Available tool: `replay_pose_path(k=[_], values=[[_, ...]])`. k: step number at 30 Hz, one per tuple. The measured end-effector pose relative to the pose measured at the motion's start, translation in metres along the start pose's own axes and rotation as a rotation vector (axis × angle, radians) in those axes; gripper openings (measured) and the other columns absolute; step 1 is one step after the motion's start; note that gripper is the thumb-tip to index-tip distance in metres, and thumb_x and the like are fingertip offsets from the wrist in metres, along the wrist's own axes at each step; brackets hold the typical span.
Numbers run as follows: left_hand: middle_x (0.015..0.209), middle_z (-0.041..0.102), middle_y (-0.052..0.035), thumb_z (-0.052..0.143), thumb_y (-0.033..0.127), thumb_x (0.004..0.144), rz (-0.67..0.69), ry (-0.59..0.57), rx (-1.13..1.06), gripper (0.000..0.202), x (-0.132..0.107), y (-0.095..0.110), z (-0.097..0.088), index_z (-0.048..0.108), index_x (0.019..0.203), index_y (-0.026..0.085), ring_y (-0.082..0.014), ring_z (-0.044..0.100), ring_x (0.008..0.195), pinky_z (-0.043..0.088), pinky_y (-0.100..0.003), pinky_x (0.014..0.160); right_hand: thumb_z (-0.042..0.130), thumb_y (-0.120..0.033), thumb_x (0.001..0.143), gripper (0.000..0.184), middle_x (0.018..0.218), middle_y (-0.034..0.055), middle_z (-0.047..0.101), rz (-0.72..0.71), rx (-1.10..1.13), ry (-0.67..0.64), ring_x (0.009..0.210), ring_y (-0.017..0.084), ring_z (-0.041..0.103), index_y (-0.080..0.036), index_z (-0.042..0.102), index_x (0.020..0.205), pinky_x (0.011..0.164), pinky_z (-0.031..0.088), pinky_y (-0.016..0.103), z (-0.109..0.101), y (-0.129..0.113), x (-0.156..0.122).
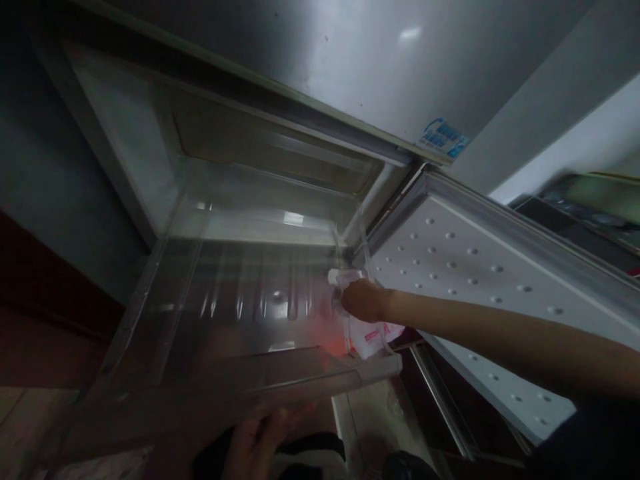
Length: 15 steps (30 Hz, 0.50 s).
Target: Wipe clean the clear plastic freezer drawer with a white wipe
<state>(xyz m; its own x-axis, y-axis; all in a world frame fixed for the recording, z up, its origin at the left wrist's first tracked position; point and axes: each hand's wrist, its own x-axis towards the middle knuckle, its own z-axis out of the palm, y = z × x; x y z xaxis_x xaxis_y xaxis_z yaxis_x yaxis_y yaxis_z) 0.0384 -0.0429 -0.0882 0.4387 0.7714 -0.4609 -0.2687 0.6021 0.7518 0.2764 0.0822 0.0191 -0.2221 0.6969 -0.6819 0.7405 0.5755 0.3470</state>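
Observation:
A clear plastic drawer [250,373] with a ribbed bottom is pulled out from the lower compartment of a fridge. My left hand [257,437] is at the drawer's front edge, low in view, its fingers bent against the plastic and partly hidden by it. Over the drawer's right side reaches my right hand [363,298], fingers curled in. A small whitish piece [341,275] shows at its fingertips; what the hand grips is unclear. Just below that hand lies a white bag with pink print [373,337], seen partly through the drawer's side wall.
The fridge's open door [475,267], white and dimpled inside, stands to the right under my forearm. Above is a silvery upper door [350,60] with a blue sticker [445,137]. A dark reddish panel [40,300] stands at left. Dark items [575,227] sit at far right.

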Motion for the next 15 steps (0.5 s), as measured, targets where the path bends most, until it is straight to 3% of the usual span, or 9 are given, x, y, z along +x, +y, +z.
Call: replay_pose_path(k=[4, 7, 11, 13, 15], values=[[0.101, 0.074, -0.0163, 0.073, 0.064, 0.063, -0.055, -0.019, -0.138, 0.058, -0.002, 0.000, 0.007, 0.075, 0.090, 0.013, -0.0357, 0.065, 0.106, 0.041, -0.050, 0.105, 0.062, -0.012, 0.080, 0.016, 0.090, 0.0101, 0.077, -0.157, 0.029, -0.118, 0.087, 0.023, 0.072, -0.016, 0.075, 0.089, 0.063, 0.051, 0.027, 0.012, -0.015, -0.012], [0.105, 0.072, -0.0185, 0.070, 0.063, 0.069, -0.075, -0.095, -0.234, 0.057, 0.000, -0.002, 0.006, 0.074, 0.093, 0.011, -0.0347, 0.062, 0.112, 0.033, -0.049, 0.111, 0.057, -0.011, 0.085, 0.019, 0.093, 0.0134, 0.076, -0.162, 0.012, -0.061, 0.090, 0.023, 0.071, -0.013, 0.075, 0.090, 0.075, 0.052, 0.031, 0.018, -0.012, -0.017], [0.117, 0.066, -0.0213, 0.070, 0.064, 0.068, -0.134, -0.410, -0.412, 0.062, 0.018, -0.011, -0.009, 0.074, 0.098, 0.010, -0.0371, 0.052, 0.123, 0.017, -0.052, 0.116, 0.050, -0.007, 0.087, 0.024, 0.095, 0.0193, 0.074, -0.108, -0.029, 0.084, 0.097, 0.026, 0.069, -0.006, 0.074, 0.090, 0.101, 0.041, 0.043, 0.023, 0.008, -0.015], [0.124, 0.060, -0.0214, 0.071, 0.065, 0.066, -0.200, -0.594, -0.484, 0.068, 0.029, -0.016, -0.016, 0.073, 0.104, 0.008, -0.0379, 0.044, 0.129, 0.013, -0.052, 0.117, 0.050, -0.006, 0.087, 0.024, 0.094, 0.0193, 0.074, -0.085, -0.040, 0.158, 0.097, 0.026, 0.069, -0.005, 0.074, 0.088, 0.105, 0.037, 0.045, 0.023, 0.019, -0.014], [0.131, 0.055, -0.0203, 0.069, 0.064, 0.069, -0.247, -0.687, -0.539, 0.069, 0.036, -0.018, -0.018, 0.072, 0.108, 0.008, -0.0364, 0.038, 0.134, 0.010, -0.050, 0.118, 0.051, -0.005, 0.086, 0.023, 0.092, 0.0184, 0.074, -0.067, -0.043, 0.229, 0.098, 0.026, 0.068, -0.006, 0.074, 0.085, 0.107, 0.034, 0.046, 0.022, 0.030, -0.013]])
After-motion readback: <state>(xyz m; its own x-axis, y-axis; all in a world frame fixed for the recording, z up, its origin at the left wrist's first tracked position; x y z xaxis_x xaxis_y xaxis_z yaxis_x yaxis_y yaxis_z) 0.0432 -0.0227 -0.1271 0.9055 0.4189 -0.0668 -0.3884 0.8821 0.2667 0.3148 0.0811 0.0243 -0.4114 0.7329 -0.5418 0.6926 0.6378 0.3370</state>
